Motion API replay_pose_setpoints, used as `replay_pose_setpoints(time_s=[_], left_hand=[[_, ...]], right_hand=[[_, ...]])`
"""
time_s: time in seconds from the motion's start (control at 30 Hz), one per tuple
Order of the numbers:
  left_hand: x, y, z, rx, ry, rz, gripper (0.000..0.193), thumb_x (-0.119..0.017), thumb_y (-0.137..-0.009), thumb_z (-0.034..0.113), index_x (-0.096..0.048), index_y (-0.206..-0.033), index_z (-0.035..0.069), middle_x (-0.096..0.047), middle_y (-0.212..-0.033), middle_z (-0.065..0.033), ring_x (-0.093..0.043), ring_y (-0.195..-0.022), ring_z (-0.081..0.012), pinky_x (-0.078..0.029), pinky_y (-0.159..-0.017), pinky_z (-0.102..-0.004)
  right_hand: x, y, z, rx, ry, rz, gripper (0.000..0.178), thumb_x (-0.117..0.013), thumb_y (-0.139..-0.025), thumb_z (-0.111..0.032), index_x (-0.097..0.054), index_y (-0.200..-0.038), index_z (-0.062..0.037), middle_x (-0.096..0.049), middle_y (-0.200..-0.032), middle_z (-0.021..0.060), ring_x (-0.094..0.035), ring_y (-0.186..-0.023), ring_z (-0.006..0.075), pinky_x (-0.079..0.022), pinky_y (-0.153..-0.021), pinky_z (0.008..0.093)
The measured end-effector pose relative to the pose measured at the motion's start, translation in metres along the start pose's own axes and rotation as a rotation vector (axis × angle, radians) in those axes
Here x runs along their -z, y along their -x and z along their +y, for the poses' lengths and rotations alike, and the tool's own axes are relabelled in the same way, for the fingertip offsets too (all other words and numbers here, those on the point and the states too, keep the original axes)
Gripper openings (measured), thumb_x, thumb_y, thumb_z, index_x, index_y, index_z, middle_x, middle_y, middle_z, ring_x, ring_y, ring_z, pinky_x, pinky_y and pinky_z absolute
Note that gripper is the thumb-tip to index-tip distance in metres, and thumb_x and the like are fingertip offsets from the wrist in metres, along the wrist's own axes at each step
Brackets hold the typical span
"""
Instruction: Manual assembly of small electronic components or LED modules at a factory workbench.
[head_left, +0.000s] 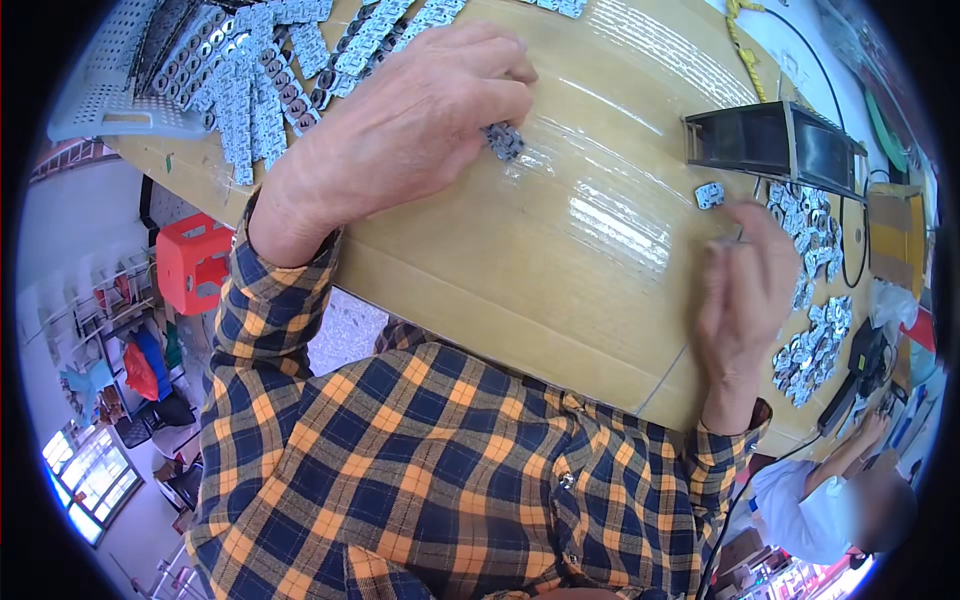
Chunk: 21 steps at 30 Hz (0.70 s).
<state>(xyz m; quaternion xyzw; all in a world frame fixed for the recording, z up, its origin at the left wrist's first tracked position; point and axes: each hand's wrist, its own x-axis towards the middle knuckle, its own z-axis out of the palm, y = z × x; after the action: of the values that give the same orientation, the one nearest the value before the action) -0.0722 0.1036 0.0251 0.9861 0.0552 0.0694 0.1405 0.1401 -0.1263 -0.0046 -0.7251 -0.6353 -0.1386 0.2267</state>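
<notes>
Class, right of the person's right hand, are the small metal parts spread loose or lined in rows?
Spread loose: the metal parts lie in irregular clusters on the table, turned at differing angles.

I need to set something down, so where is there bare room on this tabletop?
The widest bare patch of tabletop lies between the left hand and right hand, reaching to the edge by the plaid shirt. Another lies between left hand and black boxy device. Crowded: upper left, with metal strips and a pale basket; right, with heaps of small metal parts.
</notes>
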Motion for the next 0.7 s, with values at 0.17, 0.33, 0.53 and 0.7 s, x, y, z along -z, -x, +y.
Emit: replay_pose_setpoints(time_s=[0.17,0.33,0.53,0.7], left_hand=[[0.0,-0.009,0.022,0.086,0.305,0.053,0.026,-0.072,-0.071,-0.003,-0.061,-0.095,-0.001,-0.065,-0.098,-0.0094,-0.063,-0.094,-0.0249,-0.051,-0.08,-0.0316],[-0.019,-0.019,0.066,0.339,1.139,0.288,0.016,-0.073,-0.084,0.005,-0.063,-0.096,0.0,-0.067,-0.081,-0.0026,-0.062,-0.073,-0.0086,-0.05,-0.066,-0.0222],[-0.044,-0.025,0.094,0.615,1.477,0.479,0.015,-0.069,-0.088,0.008,-0.064,-0.101,0.002,-0.067,-0.091,-0.0028,-0.061,-0.077,-0.0061,-0.049,-0.064,-0.0208],[-0.048,-0.031,0.105,0.703,1.874,0.589,0.015,-0.062,-0.093,0.009,-0.058,-0.106,0.002,-0.067,-0.098,-0.0067,-0.066,-0.081,-0.0131,-0.057,-0.068,-0.0282]], right_hand=[[0.005,0.003,0.006,-0.065,0.04,-0.046,0.007,-0.063,-0.081,0.0,-0.057,-0.082,0.002,-0.064,-0.094,0.0144,-0.059,-0.083,0.0313,-0.044,-0.078,0.0383],[0.012,0.011,0.011,-0.372,-0.117,0.13,0.011,-0.057,-0.092,-0.004,-0.058,-0.083,0.0023,-0.064,-0.088,0.0106,-0.059,-0.079,0.0192,-0.044,-0.071,0.0311],[0.018,0.017,-0.015,-0.662,-1.018,-0.126,0.022,-0.053,-0.098,-0.012,-0.06,-0.083,0.0016,-0.06,-0.069,0.0028,-0.053,-0.057,0.0067,-0.042,-0.055,0.0206],[0.024,0.017,-0.017,-0.624,-1.168,-0.246,0.025,-0.054,-0.098,-0.013,-0.059,-0.078,0.0012,-0.061,-0.067,0.0027,-0.054,-0.056,0.0064,-0.042,-0.053,0.0207]])
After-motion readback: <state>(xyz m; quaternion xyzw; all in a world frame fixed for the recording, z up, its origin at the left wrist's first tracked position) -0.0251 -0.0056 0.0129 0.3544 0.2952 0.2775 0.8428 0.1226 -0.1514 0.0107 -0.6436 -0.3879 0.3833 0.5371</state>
